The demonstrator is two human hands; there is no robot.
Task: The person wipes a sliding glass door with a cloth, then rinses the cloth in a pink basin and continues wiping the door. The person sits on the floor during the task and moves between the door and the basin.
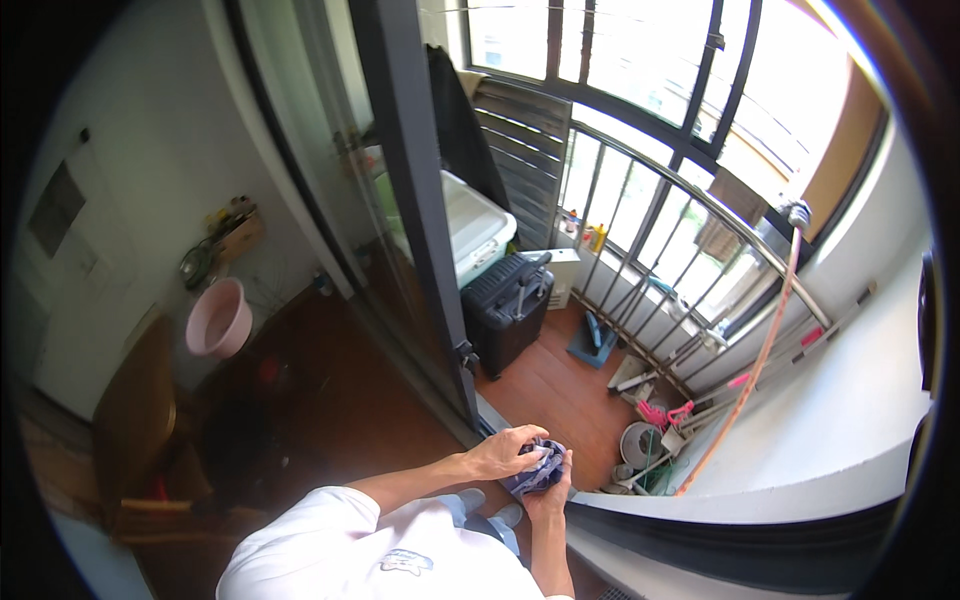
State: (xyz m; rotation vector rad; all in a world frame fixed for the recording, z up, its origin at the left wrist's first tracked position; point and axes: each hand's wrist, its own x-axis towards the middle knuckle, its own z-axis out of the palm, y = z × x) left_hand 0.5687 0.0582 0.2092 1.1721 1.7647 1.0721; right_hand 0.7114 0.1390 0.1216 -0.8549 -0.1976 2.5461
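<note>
A bunched blue and white patterned cloth or soft packet [538,469] is between my two hands, near the sill of the sliding door. My left hand [504,453] rests on its upper left side, thumb and fingers pressed against it. My right hand [553,491] cups it from below and the right, with the fingers partly hidden behind it. Whether it is a cloth or a bag, I cannot tell.
A grey-framed sliding glass door [420,187] stands at my left. On the balcony are a black suitcase [506,315], a white lidded storage box [480,225], a blue dustpan [592,341], a metal railing [675,180], a white bucket [641,445] and several leaning poles. A pink basin [219,319] is further left.
</note>
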